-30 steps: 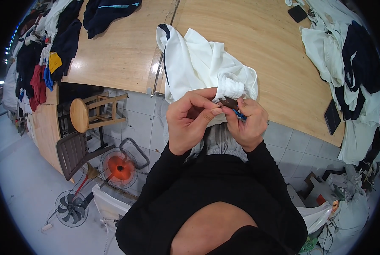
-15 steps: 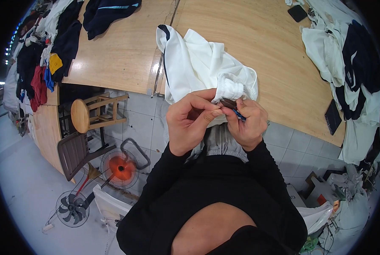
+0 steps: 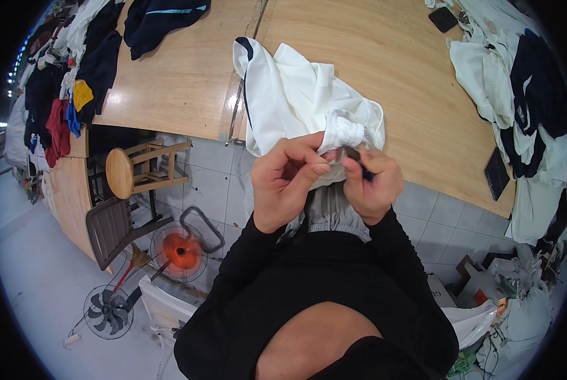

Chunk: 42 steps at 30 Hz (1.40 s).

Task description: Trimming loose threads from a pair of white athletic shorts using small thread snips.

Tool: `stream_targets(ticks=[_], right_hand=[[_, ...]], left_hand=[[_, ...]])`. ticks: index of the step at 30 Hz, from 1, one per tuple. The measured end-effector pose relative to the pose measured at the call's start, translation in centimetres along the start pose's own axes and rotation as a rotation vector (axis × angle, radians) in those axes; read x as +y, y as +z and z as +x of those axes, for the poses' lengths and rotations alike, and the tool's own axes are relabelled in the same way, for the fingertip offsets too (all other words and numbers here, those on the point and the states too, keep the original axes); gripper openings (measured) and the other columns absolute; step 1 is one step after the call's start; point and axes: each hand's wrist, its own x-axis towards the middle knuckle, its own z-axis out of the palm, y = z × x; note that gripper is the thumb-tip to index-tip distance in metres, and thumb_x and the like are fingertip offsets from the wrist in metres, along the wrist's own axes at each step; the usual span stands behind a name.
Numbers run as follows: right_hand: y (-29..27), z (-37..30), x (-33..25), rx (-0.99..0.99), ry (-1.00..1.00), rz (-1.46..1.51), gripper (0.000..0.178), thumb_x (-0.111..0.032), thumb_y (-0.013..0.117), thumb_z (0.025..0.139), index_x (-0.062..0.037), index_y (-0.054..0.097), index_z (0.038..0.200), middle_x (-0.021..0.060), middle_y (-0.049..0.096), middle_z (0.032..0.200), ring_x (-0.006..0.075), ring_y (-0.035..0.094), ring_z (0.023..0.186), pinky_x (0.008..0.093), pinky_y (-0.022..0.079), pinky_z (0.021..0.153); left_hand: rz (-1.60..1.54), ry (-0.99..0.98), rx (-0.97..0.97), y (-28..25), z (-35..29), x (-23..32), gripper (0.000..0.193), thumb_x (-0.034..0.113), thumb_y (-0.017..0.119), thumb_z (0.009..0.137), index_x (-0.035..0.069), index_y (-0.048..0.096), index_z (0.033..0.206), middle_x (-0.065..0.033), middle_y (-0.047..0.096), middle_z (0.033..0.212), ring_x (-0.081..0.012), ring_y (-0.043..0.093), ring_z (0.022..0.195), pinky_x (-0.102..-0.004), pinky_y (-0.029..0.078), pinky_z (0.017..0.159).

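Note:
A white garment [image 3: 296,88] with a navy stripe along its left side lies over the table's near edge. Its gathered elastic band [image 3: 345,131] is bunched up between my hands. My left hand [image 3: 286,177] is closed at the near side of that band, thumb and forefinger pinching its edge. In my right hand [image 3: 375,183], closed fingers hold small thread snips [image 3: 352,153], whose dark blades point at the band beside the left fingertips. Motion blurs the blades, and the fingers hide most of the handle.
The wooden table [image 3: 391,57] spreads out ahead. White and navy clothes [image 3: 527,95] are heaped at right, near a dark phone-like slab [image 3: 497,174]. A navy garment [image 3: 163,22] lies far left. Left below stand a wooden stool [image 3: 120,172], a brown chair [image 3: 109,231] and fans [image 3: 181,250].
The right hand has shifted slightly right and turned, so the snips' blue part barely shows now. The left hand moved only a little, its pinch unchanged.

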Motion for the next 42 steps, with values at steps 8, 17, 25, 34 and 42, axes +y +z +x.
stream_targets(ticks=[8, 17, 25, 34, 42], right_hand=[[-1.4, 2.8, -1.7, -0.133, 0.204, 0.175, 0.041, 0.003, 0.09, 0.072, 0.0003, 0.071, 0.108, 0.0096, 0.069, 0.093, 0.0182, 0.066, 0.071, 0.026, 0.052, 0.059], [-1.0, 2.9, -0.9, -0.156, 0.091, 0.1, 0.049, 0.015, 0.067, 0.06, -0.0027, 0.075, 0.105, 0.0117, 0.067, 0.098, 0.0266, 0.07, 0.077, 0.0354, 0.056, 0.062], [-0.5, 3.2, -0.9, -0.268, 0.069, 0.062, 0.043, 0.015, 0.071, 0.062, -0.0022, 0.065, 0.101, 0.0108, 0.061, 0.102, 0.0239, 0.064, 0.076, 0.0348, 0.05, 0.057], [-0.4, 2.4, -1.7, -0.167, 0.278, 0.275, 0.03, 0.011, 0.078, 0.084, 0.0, 0.063, 0.108, 0.0107, 0.056, 0.105, 0.0117, 0.054, 0.078, 0.0253, 0.045, 0.063], [-0.1, 2.4, -2.2, -0.214, 0.237, 0.122, 0.029, 0.011, 0.074, 0.085, -0.0016, 0.061, 0.107, 0.0119, 0.052, 0.107, 0.0168, 0.052, 0.079, 0.0261, 0.044, 0.065]], left_hand=[[-0.071, -0.016, 0.062, 0.8, -0.2, 0.2, 0.029, -0.007, 0.057, 0.105, 0.004, 0.039, 0.125, -0.0293, 0.069, 0.128, -0.0269, 0.073, 0.114, -0.0391, 0.06, 0.099], [0.062, 0.053, 0.0, 1.4, -0.3, -0.7, 0.036, -0.014, 0.062, 0.098, 0.001, 0.041, 0.123, -0.0253, 0.072, 0.123, -0.0222, 0.074, 0.11, -0.0306, 0.062, 0.092], [0.109, 0.052, 0.057, 1.2, -0.1, -1.2, 0.036, -0.014, 0.065, 0.097, 0.001, 0.042, 0.12, -0.0245, 0.073, 0.121, -0.0213, 0.075, 0.107, -0.0291, 0.063, 0.087], [0.055, 0.048, 0.14, 1.6, 0.3, -0.4, 0.036, -0.013, 0.067, 0.097, 0.0, 0.043, 0.12, -0.023, 0.074, 0.114, -0.0194, 0.076, 0.102, -0.0268, 0.062, 0.082], [0.159, 0.092, 0.118, 1.8, -0.1, -0.8, 0.032, -0.015, 0.066, 0.096, 0.0, 0.046, 0.117, -0.0216, 0.075, 0.112, -0.0207, 0.076, 0.104, -0.0278, 0.063, 0.082]])
